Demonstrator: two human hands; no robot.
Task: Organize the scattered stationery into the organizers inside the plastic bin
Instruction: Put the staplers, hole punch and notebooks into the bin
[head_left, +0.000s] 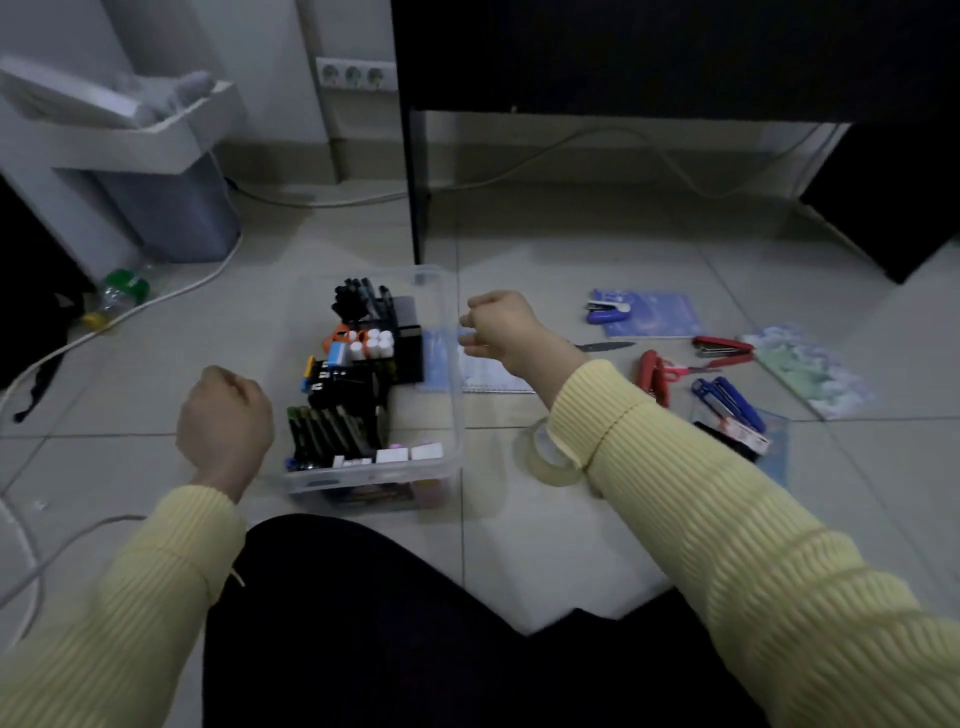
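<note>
Centre of frame: clear bin (374, 477) holding black organizers (405, 343) packed with pens. Left of bin: left hand (226, 421), fisted, empty. Over the bin's right rim: right hand (506, 330), curled, blurred. Right side: tape (543, 457), scissors (657, 376), red stapler (724, 347), blue stapler (608, 312) on notebook (654, 314).

The person wears a pale yellow knit sweater (831, 649) with fine lengthwise ribbing. Its left sleeve (130, 597) ends in a snug cuff (208, 506) at the wrist, and a short loose thread (238, 577) sticks out from the sleeve's inner edge. The right sleeve (727, 519) has a long cuff band (587, 410) set off by a seam across the ribs. The left hand (223, 421) and right hand (501, 327) are bare. Dark, nearly black trousers (363, 623) cover the lap.
</note>
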